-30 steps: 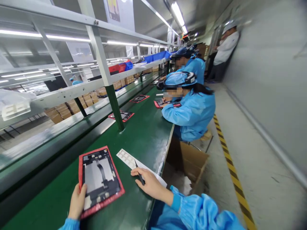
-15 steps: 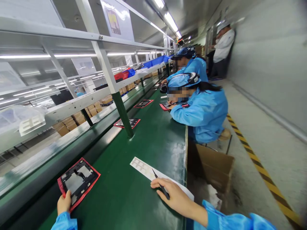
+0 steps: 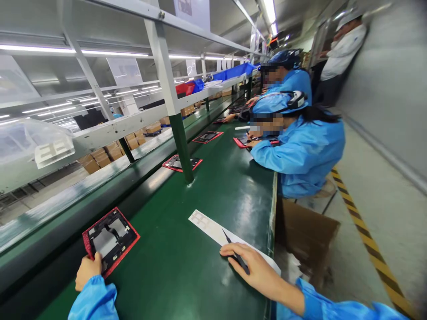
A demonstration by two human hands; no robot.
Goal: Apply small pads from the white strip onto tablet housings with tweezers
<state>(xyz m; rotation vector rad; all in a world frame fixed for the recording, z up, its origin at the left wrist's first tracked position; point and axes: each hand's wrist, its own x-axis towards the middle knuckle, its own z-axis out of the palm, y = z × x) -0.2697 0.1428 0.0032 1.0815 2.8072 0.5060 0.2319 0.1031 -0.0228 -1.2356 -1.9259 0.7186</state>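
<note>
My left hand [image 3: 88, 269] grips the near corner of a flat electronic panel [image 3: 106, 242] with a red border, thumb on top. The panel has a black frame, a grey middle and a dark ribbon cable across it. It is tilted at the left side of the green bench. In my right hand [image 3: 253, 266] a pair of black tweezers [image 3: 240, 263] is held, tip pointing up and left. That hand is over a white strip [image 3: 208, 226] with pale rectangular labels at its far end. Part of the strip is hidden under the hand.
A green post [image 3: 182, 149] rises from the bench [image 3: 160, 266]. Beyond it lie red-edged panels [image 3: 207, 137]. Co-workers in blue [image 3: 300, 138] sit along the right edge. A cardboard box [image 3: 307, 235] stands below that edge. A dark conveyor channel [image 3: 43, 258] runs along the left.
My view has shifted, so the bench and co-workers appear farther right and higher. Both hands keep their holds on the panel and tweezers. A co-worker's arm farther back now reaches across the bench.
</note>
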